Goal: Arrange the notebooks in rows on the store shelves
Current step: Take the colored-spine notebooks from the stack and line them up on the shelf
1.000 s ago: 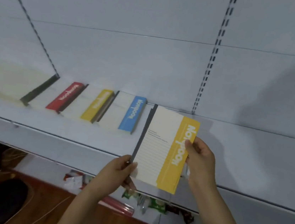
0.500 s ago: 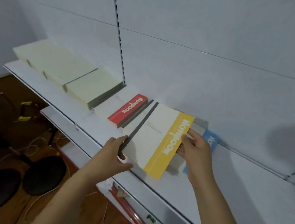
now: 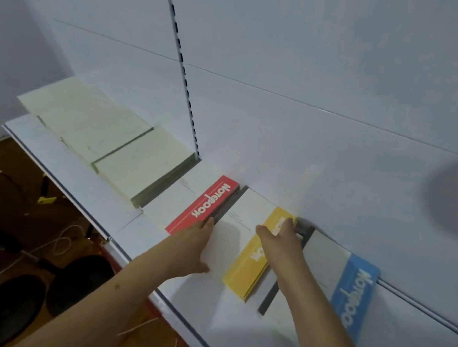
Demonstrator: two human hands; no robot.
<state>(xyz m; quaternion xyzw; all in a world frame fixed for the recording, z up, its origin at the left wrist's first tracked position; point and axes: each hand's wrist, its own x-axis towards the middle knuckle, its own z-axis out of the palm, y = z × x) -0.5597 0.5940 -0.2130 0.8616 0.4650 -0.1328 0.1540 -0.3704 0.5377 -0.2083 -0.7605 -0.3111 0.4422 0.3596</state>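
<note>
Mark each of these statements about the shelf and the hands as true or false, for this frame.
1. The yellow notebook lies between the red notebook and the blue notebook. True.
2. The right hand rests on the blue notebook. False: it rests on the yellow one.
3. The left hand lies at the yellow notebook's left side, fingers straight. True.
4. The cream stacks sit right of the blue notebook. False: they sit left of the red one.
5. The notebooks stand upright. False: they lie flat on the shelf.
</note>
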